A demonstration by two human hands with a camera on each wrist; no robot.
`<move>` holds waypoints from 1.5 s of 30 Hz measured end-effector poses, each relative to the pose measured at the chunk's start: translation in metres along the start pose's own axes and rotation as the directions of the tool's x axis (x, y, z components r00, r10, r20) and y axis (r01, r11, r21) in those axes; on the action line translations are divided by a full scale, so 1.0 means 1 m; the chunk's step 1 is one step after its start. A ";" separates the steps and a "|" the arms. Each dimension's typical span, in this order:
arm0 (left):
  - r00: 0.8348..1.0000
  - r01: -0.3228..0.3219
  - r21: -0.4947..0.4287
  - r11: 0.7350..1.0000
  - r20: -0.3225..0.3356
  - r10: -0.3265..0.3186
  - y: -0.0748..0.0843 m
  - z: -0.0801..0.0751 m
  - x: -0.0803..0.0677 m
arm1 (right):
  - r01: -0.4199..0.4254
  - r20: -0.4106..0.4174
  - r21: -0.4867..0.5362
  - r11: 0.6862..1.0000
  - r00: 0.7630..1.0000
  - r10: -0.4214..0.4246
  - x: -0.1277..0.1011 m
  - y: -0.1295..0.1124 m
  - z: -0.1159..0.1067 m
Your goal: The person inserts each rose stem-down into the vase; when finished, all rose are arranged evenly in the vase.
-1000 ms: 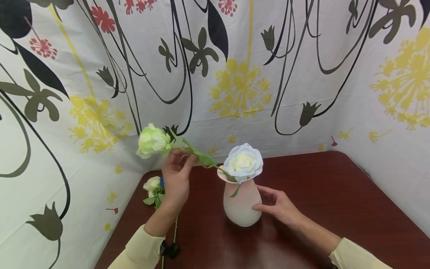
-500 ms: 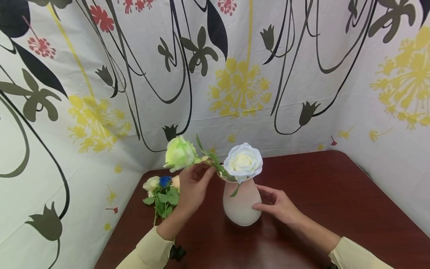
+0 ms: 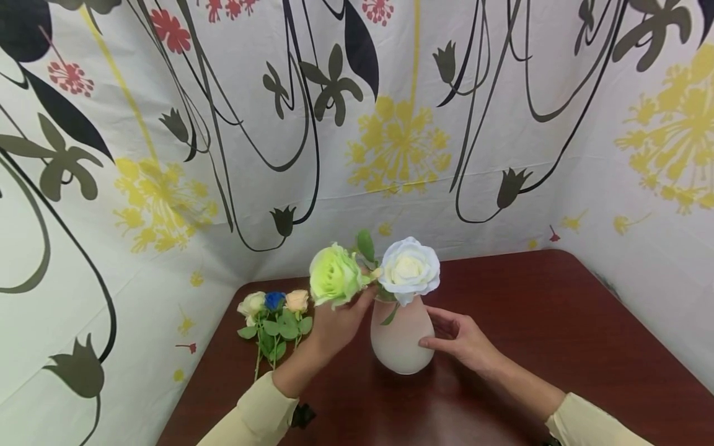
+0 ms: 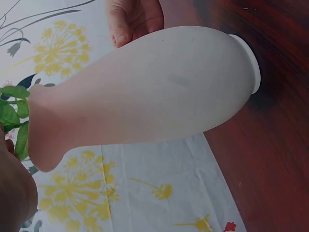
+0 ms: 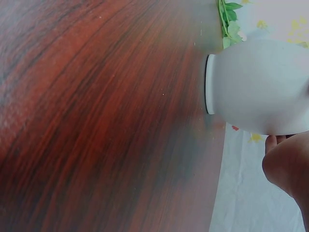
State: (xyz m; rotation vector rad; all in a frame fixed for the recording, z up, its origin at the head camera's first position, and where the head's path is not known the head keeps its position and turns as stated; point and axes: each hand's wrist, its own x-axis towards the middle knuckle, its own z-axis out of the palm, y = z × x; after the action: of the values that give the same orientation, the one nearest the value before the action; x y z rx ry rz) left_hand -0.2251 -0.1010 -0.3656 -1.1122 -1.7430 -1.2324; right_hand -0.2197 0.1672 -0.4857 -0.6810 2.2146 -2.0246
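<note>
A pale pink vase (image 3: 399,337) stands on the dark red table (image 3: 558,322) and fills the left wrist view (image 4: 145,92). A white rose (image 3: 410,267) sits in its mouth. My left hand (image 3: 340,319) pinches the stem just under a green rose (image 3: 333,280), whose stem goes down into the vase mouth. My right hand (image 3: 460,341) rests with relaxed fingers against the vase's right side; its fingertips (image 4: 128,21) show behind the vase. The vase base (image 5: 260,87) shows in the right wrist view.
A small bunch of cream, blue and peach flowers (image 3: 273,316) lies on the table at the far left corner. Patterned cloth walls (image 3: 357,124) close in the back and both sides of the table. Bare wood lies to the right of the vase.
My left hand has moved right and down with the green rose, sliding its stem deeper into the vase until the bloom sits beside the white rose. The right hand has stayed on the vase.
</note>
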 end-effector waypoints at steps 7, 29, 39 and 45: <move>0.993 0.087 0.091 0.992 0.069 -0.093 0.005 0.009 -0.003 | 0.009 0.010 0.009 1.000 1.000 -0.009 0.001 0.002 0.000; 0.943 0.153 0.334 0.930 0.232 -0.238 0.008 0.014 0.014 | -0.016 -0.008 -0.001 1.000 1.000 0.016 0.001 0.000 0.001; 0.906 0.330 0.179 0.927 0.217 -0.365 -0.003 0.002 0.003 | 0.005 -0.017 -0.020 1.000 1.000 -0.005 0.000 0.001 0.001; 0.863 0.490 0.008 0.872 0.135 -0.486 -0.009 -0.007 -0.010 | 0.002 -0.018 -0.020 1.000 1.000 -0.003 0.000 0.002 0.001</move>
State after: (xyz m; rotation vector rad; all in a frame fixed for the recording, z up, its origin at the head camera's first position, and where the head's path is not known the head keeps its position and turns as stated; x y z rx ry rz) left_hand -0.2291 -0.1117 -0.3751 -0.7990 -2.2067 -1.5079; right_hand -0.2198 0.1666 -0.4875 -0.6704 2.2486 -2.0202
